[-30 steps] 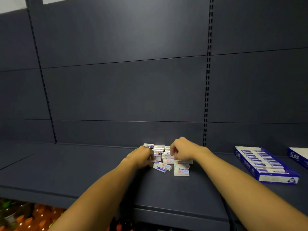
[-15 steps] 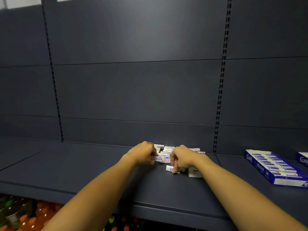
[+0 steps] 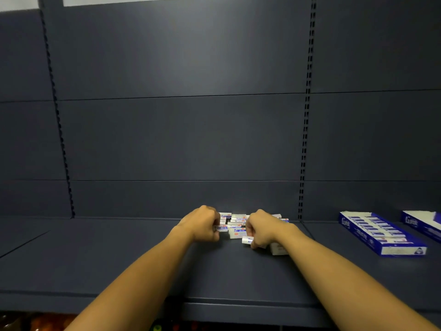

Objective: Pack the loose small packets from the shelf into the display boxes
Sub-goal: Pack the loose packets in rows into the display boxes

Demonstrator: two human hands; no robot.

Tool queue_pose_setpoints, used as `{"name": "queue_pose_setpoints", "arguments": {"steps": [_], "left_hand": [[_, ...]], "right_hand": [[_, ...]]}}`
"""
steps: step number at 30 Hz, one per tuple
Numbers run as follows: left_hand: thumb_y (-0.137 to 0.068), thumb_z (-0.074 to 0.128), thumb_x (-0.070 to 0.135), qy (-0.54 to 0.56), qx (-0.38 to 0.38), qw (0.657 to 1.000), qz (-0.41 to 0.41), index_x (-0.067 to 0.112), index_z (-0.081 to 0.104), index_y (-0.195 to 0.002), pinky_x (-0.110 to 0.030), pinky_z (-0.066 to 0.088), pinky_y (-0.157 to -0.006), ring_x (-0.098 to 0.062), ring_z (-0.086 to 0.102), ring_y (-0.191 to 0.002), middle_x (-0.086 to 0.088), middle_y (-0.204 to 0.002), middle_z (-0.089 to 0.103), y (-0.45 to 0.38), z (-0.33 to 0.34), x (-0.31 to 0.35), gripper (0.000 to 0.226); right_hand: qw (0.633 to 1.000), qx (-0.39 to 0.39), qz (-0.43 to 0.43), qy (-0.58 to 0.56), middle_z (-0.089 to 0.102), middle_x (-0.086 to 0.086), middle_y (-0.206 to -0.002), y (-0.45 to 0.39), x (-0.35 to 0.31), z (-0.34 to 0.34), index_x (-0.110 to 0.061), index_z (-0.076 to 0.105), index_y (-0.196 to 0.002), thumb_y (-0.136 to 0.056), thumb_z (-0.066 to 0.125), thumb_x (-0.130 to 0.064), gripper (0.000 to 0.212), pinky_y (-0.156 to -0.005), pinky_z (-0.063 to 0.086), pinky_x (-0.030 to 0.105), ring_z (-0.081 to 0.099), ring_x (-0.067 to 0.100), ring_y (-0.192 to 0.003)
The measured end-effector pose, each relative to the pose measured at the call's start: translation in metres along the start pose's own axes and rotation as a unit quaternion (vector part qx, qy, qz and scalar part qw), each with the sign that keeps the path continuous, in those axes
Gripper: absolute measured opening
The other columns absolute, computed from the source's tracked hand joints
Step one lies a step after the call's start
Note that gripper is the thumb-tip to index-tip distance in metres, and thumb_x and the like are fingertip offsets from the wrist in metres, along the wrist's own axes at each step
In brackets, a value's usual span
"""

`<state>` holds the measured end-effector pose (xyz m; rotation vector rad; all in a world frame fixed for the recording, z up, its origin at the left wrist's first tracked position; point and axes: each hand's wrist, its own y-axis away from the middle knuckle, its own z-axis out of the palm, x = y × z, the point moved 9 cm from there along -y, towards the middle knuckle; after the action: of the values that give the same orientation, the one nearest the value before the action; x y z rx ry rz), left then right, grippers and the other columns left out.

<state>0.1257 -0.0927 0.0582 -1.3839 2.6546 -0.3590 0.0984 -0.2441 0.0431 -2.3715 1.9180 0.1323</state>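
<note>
Between my two hands, at the back of the dark shelf (image 3: pixel 119 263), sits the heap of loose small packets (image 3: pixel 235 226), white with blue and orange print, lying at mixed angles against the back panel. My left hand (image 3: pixel 202 224) is curled at the heap's left edge with a packet (image 3: pixel 220 228) pinched at the fingertips, its long axis running left to right. My right hand (image 3: pixel 261 229) is curled at the heap's right side and grips a second packet (image 3: pixel 247 240), whose white end pokes out leftward below the knuckles. One more stray packet (image 3: pixel 278 249) lies on the shelf just beside my right wrist, partly hidden by it.

The open display box (image 3: pixel 381 232), blue and already lined with a row of packets, lies well apart to the right, its long axis slanting away from me. A second display box (image 3: pixel 422 223) shows just beyond it at the frame's edge. Both boxes lie to the right of the heap, so my right hand is the nearer one; I judge that it should carry across first, turning the packet to match the row. The left hand would have to cross over the heap.
</note>
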Motion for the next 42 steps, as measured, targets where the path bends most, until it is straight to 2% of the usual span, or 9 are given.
{"name": "queue_pose_setpoints", "arguments": {"steps": [3,8,11,17,20,25,29,38,42], "left_hand": [[-0.077,0.065,0.025,0.002,0.002,1.000,0.026,0.020,0.057,-0.078,-0.038,0.057,-0.070,-0.020,0.058,-0.079,0.002,-0.091,0.056,-0.010,-0.001,0.013,0.010],[-0.082,0.070,0.033,-0.002,-0.003,0.998,0.058,0.015,0.062,-0.087,-0.038,0.057,-0.071,-0.023,0.058,-0.081,-0.001,-0.093,0.056,-0.026,0.003,0.044,0.020],[-0.082,0.070,0.032,-0.012,-0.001,0.997,0.080,0.012,0.064,-0.091,-0.037,0.056,-0.072,-0.025,0.059,-0.084,-0.003,-0.096,0.058,-0.032,0.007,0.068,0.023],[-0.080,0.074,0.032,-0.022,-0.002,0.993,0.112,0.015,0.064,-0.099,-0.033,0.048,-0.068,-0.025,0.059,-0.089,-0.005,-0.106,0.061,-0.046,0.008,0.116,0.027],[-0.079,0.073,0.028,-0.010,0.001,0.993,0.114,0.017,0.064,-0.104,-0.032,0.047,-0.068,-0.025,0.060,-0.092,-0.004,-0.109,0.060,-0.049,0.004,0.142,0.029],[-0.079,0.069,0.027,-0.004,0.011,0.993,0.115,0.018,0.065,-0.104,-0.033,0.050,-0.069,-0.026,0.062,-0.093,-0.002,-0.110,0.060,-0.051,-0.004,0.187,0.028],[-0.079,0.067,0.024,0.006,0.031,0.992,0.123,0.018,0.065,-0.098,-0.031,0.045,-0.067,-0.024,0.060,-0.090,-0.001,-0.108,0.060,-0.050,-0.012,0.227,0.020],[-0.082,0.067,0.019,0.011,0.037,0.993,0.113,0.012,0.067,-0.102,-0.037,0.053,-0.078,-0.027,0.060,-0.095,-0.005,-0.111,0.058,-0.042,-0.009,0.299,0.021],[-0.084,0.065,0.018,-0.007,0.030,0.995,0.099,0.010,0.067,-0.105,-0.038,0.054,-0.080,-0.029,0.061,-0.097,-0.008,-0.113,0.059,-0.042,-0.006,0.323,0.023]], "right_hand": [[0.999,0.037,0.023,0.007,0.061,0.004,-0.095,0.014,0.012,-0.015,-0.019,0.062,-0.083,-0.076,0.073,-0.009,0.016,-0.070,0.056,0.036,0.064,0.026,-0.087],[0.994,0.068,0.084,0.002,0.058,0.003,-0.090,0.047,0.049,-0.028,-0.016,0.061,-0.084,-0.076,0.075,-0.013,0.017,-0.062,0.050,0.035,0.058,0.021,-0.076],[0.991,0.078,0.112,0.005,0.061,0.003,-0.092,0.069,0.069,-0.035,-0.017,0.062,-0.084,-0.077,0.074,-0.014,0.014,-0.067,0.052,0.035,0.062,0.022,-0.081],[0.983,0.089,0.160,0.007,0.061,0.000,-0.090,0.114,0.107,-0.045,-0.020,0.063,-0.082,-0.075,0.068,-0.007,0.016,-0.063,0.054,0.031,0.061,0.018,-0.078],[0.980,0.098,0.173,0.007,0.064,0.000,-0.092,0.136,0.127,-0.052,-0.020,0.066,-0.088,-0.078,0.071,-0.010,0.015,-0.075,0.059,0.034,0.063,0.017,-0.081],[0.976,0.104,0.188,0.021,0.068,0.003,-0.100,0.174,0.157,-0.063,-0.017,0.071,-0.096,-0.082,0.070,-0.012,0.015,-0.082,0.059,0.035,0.067,0.020,-0.088],[0.972,0.112,0.202,0.032,0.066,0.005,-0.103,0.206,0.179,-0.071,-0.015,0.071,-0.095,-0.081,0.065,-0.006,0.018,-0.075,0.056,0.032,0.066,0.024,-0.089],[0.968,0.118,0.215,0.049,0.064,0.008,-0.115,0.268,0.233,-0.074,-0.014,0.069,-0.110,-0.085,0.068,-0.008,0.025,-0.087,0.058,0.038,0.065,0.026,-0.100],[0.969,0.113,0.214,0.047,0.065,0.008,-0.113,0.289,0.253,-0.071,-0.015,0.068,-0.108,-0.087,0.067,-0.010,0.022,-0.086,0.057,0.037,0.064,0.025,-0.098]]}}
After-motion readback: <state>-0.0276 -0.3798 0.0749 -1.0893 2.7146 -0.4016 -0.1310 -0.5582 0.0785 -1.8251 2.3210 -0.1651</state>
